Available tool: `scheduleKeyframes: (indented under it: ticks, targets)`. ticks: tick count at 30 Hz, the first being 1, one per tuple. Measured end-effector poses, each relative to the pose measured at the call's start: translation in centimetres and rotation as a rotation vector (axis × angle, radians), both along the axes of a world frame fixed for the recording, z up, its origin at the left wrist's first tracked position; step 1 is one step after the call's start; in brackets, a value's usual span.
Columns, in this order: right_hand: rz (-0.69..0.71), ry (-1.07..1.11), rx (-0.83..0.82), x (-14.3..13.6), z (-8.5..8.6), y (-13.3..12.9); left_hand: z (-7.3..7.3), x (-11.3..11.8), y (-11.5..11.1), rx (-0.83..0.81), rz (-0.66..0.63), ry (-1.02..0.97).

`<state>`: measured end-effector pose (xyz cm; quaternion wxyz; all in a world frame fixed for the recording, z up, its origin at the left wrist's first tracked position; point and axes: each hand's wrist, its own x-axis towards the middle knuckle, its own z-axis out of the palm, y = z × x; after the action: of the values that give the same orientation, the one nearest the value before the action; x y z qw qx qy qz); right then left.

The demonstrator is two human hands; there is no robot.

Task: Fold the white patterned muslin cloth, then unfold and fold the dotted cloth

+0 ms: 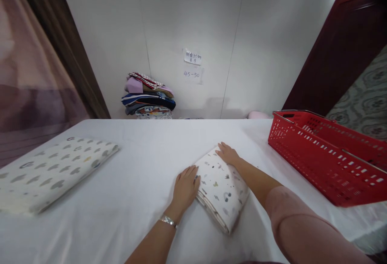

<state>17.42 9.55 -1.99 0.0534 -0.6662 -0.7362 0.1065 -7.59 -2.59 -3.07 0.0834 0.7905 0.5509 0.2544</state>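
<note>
- Left hand [186,185] and right hand [229,154]: state?
- Both unclenched, fingers stretched out, laid on a folded cloth [219,187]. Left hand is at the cloth's left corner, right hand at its far corner. Can't tell if any fingertips tuck under the edge.
- OK. Surroundings, biggest first?
- Pale wall [181,14] across the back, two thin vertical seams. White-covered table [136,167] in front of it. Curtain [36,62] on the left, pinkish with a brown band. Dark red panel [320,50] on the right.
- Next size down?
- Red basket [320,163], slotted sides, metal handles, right end of the table, well apart from the hands. Second folded cloth [57,163], white with grey cloud-like prints, lies flat at the left end. Fabric pile [148,96], mixed colours, by the wall behind the table's far edge.
- And the cloth under the hands?
- On the table, right of centre, set at an angle, one corner toward the person. White, small scattered prints. Layers show along its near left side.
- Small stuff?
- Two paper notes [192,57] on the wall, handwritten; lower one reads 45-50. Silvery bracelet [168,221] on the left wrist.
</note>
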Motion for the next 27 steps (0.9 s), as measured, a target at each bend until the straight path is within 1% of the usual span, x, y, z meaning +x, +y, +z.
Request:
scheduleKeyframes:
  ticks: [3, 5, 7, 10, 13, 15, 18, 21, 24, 27]
  targets:
    - [0.016, 0.027, -0.037, 0.2, 0.1, 0.4, -0.2, -0.1, 0.0, 0.01, -0.006, -0.021]
    - [0.02, 0.044, -0.051, 0.5, 0.6, 0.3, -0.3, -0.3, 0.1, 0.014, -0.015, -0.039]
    - [-0.006, 0.048, -0.047, 1.1, 1.1, -0.2, -0.5, -0.4, 0.1, 0.017, -0.029, -0.062]
    - [-0.081, 0.04, -0.038, 2.8, 1.8, -1.8, -0.7, -0.6, 0.2, 0.014, -0.053, -0.108]
    - [-0.157, 0.029, -0.048, 5.3, 2.1, -4.4, -1.0, -0.8, 0.4, 0.026, -0.052, -0.186]
    - [-0.213, 0.016, -0.054, 7.1, 1.8, -6.6, -1.1, -0.9, 0.6, 0.031, 0.001, -0.238]
    - [-0.302, 0.025, -0.026, 9.4, 0.8, -9.8, -1.2, -1.0, 0.9, -0.005, 0.101, -0.275]
    - [-0.364, 0.103, 0.036, 10.9, -0.3, -11.8, -1.0, -0.8, 1.0, -0.045, 0.112, -0.269]
    - [-0.42, 0.259, 0.066, 11.2, -1.1, -11.8, -0.6, -0.6, 0.9, -0.045, 0.112, -0.264]
    - [-0.442, 0.399, 0.122, 10.9, -1.5, -9.8, -0.4, -0.5, 0.4, -0.035, 0.134, -0.247]
